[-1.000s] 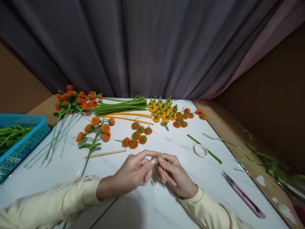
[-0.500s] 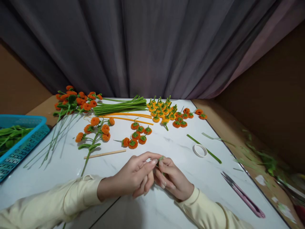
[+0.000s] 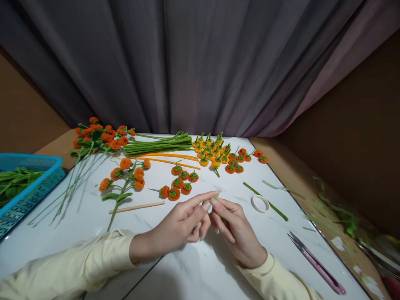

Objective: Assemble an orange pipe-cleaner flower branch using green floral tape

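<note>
My left hand (image 3: 183, 223) and my right hand (image 3: 239, 227) meet above the middle of the table, thumbs and index fingers pinched together. Between the fingertips shows a small green piece (image 3: 216, 195), mostly covered; its exact kind is hidden. Just beyond my left hand lies a cluster of orange pipe-cleaner pumpkins (image 3: 178, 183) with green tops. A wooden stick (image 3: 137, 207) rests left of them, under the green stem of an orange-headed spray (image 3: 125, 183). To the right of my right hand are a white tape roll (image 3: 260, 203) and a green pipe cleaner (image 3: 278, 211).
Pink-handled snips (image 3: 317, 264) lie at the right. Green pipe cleaners (image 3: 159, 145), orange pipe cleaners (image 3: 165, 161) and yellow pumpkins (image 3: 215, 152) line the back, beside orange sprays (image 3: 96, 135). A blue basket (image 3: 46, 177) stands left; green scraps (image 3: 350, 227) lie beyond the right edge.
Both hands have moved slightly right and a little up in the view, still pinched together at the fingertips. The right fingers are straighter. The table objects appear unmoved apart from a small camera shift.
</note>
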A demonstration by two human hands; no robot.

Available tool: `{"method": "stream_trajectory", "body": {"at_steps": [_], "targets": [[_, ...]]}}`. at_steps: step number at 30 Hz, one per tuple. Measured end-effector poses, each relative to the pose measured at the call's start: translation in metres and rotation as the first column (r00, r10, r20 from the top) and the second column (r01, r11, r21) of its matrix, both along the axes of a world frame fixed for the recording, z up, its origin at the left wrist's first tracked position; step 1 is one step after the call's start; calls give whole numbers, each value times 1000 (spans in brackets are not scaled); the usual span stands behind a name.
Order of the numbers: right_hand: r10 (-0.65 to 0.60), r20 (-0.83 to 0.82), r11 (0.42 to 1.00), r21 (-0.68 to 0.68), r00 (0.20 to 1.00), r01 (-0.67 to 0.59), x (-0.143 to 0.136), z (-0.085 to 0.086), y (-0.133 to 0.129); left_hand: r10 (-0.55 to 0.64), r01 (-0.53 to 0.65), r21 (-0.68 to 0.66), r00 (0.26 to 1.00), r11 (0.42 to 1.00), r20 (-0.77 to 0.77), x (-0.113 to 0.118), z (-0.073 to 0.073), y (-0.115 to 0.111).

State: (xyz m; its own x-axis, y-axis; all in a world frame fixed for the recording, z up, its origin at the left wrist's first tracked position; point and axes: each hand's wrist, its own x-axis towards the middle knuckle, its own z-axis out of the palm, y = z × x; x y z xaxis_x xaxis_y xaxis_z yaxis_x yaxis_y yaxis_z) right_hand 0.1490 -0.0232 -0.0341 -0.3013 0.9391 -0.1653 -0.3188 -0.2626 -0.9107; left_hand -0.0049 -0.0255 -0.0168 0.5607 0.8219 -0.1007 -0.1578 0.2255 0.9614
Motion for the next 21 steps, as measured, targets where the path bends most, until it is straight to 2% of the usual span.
{"method": "stream_trajectory", "body": {"at_steps": [2, 3, 4, 6, 8, 9, 10, 11, 13, 17, 21], "targets": [[-26, 35, 999, 48, 999, 24, 2, 6, 3, 91, -71, 196, 991, 978, -95, -1, 1, 0], [-39, 55, 997, 74, 998, 34, 3, 10, 5, 154, -95, 330, 976, 939, -157, -2, 2, 1], [-53, 76, 994, 100, 996, 45, 4, 13, 7, 229, -106, 470, 950, 876, -213, -4, 3, 1], [-85, 125, 987, 145, 989, 66, 6, 19, 10, 375, -79, 707, 886, 703, -274, -9, 6, 1], [-105, 157, 982, 173, 982, 77, 5, 23, 11, 473, -36, 836, 837, 547, -274, -12, 10, 0], [-106, 155, 981, 177, 982, 78, 4, 25, 12, 507, -28, 868, 821, 496, -263, -13, 12, 0], [-102, 138, 982, 171, 985, 77, 3, 27, 12, 526, -29, 882, 812, 470, -253, -13, 14, -1], [-90, 104, 985, 157, 991, 73, 1, 28, 13, 534, -40, 885, 810, 464, -243, -13, 16, -1], [-49, -9, 993, 109, 999, 50, -4, 29, 13, 526, -82, 865, 821, 495, -222, -12, 18, -2], [98, -262, 995, 44, 960, -90, -15, 28, 16, 441, -168, 767, 882, 619, -163, -11, 17, -2], [176, -370, 984, 58, 912, -167, -23, 29, 19, 330, -225, 645, 943, 730, -46, -9, 13, -2]]}}
